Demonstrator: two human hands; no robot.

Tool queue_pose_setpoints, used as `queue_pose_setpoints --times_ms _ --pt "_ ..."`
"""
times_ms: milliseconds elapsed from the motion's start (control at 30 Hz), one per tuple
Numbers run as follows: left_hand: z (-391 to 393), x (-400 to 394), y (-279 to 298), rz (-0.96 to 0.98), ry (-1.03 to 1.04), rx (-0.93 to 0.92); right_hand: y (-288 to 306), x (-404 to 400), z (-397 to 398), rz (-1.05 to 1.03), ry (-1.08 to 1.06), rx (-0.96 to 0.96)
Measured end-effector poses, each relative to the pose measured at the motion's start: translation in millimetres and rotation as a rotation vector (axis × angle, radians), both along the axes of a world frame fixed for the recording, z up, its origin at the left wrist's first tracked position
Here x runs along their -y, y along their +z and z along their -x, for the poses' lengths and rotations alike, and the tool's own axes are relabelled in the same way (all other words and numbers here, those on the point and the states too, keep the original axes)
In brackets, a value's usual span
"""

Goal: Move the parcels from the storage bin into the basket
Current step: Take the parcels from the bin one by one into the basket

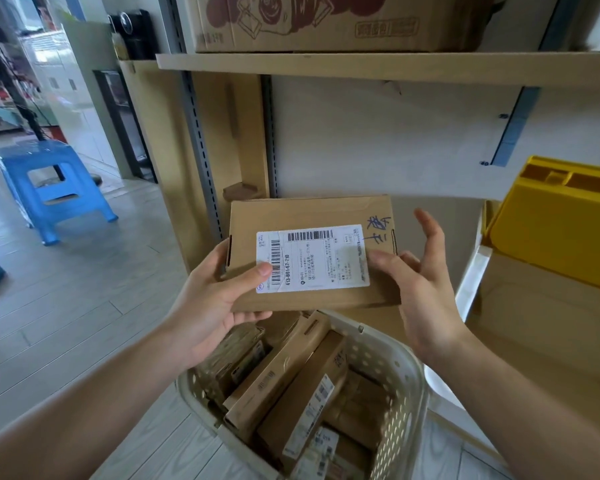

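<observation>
A flat brown cardboard parcel (312,216) with a white barcode label and blue handwriting hangs in the air above the basket. My left hand (212,299) grips its left edge, thumb on the label and fingers underneath. My right hand (420,282) is at the parcel's right edge, its thumb touching the label's corner while its fingers stand straight and spread away from the box. Below, a cream perforated plastic basket (399,386) holds several brown parcels on edge. A yellow storage bin (551,233) sits on the shelf at the right.
A wooden shelf board (361,67) above carries a large cardboard carton (326,22). A blue plastic stool (52,188) stands on the tiled floor at the left. A big cardboard box (541,323) sits under the yellow bin.
</observation>
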State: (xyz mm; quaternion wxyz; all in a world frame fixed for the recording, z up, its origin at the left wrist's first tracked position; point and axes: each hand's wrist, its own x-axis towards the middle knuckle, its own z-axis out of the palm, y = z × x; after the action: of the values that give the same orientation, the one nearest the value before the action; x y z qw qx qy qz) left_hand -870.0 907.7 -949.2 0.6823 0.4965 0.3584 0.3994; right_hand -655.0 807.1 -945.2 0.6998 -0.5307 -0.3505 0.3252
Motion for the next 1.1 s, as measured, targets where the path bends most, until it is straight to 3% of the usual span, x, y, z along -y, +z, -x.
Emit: queue_pose_setpoints --times_ms 133,233,333,533,700,833,1100 --pt "0.8 -4.8 1.8 0.059 0.123 0.094 -1.7 -0.4 -6.7 -0.023 0.094 -0.013" --pt "1.9 -7.5 4.8 0.128 0.21 0.254 -5.7 0.8 -7.5 -0.027 0.132 0.077" --pt "0.7 -5.9 3.1 0.131 0.214 0.301 -8.2 2.1 -3.4 -0.011 0.127 0.15" --pt "-3.6 0.5 -0.4 0.013 0.103 0.145 -10.4 -1.4 2.2 0.04 0.202 0.287" --pt "-13.3 10.6 -5.4 -0.122 -0.057 0.001 -11.4 -1.5 10.8 -0.008 0.107 0.125" --pt "-16.6 14.3 -7.7 -0.225 -0.023 -0.133 -8.5 -4.7 8.1 -0.024 0.012 0.064" --pt "-13.5 9.7 -8.9 -0.256 0.046 -0.182 -13.1 -5.7 2.3 0.057 -0.011 0.083"
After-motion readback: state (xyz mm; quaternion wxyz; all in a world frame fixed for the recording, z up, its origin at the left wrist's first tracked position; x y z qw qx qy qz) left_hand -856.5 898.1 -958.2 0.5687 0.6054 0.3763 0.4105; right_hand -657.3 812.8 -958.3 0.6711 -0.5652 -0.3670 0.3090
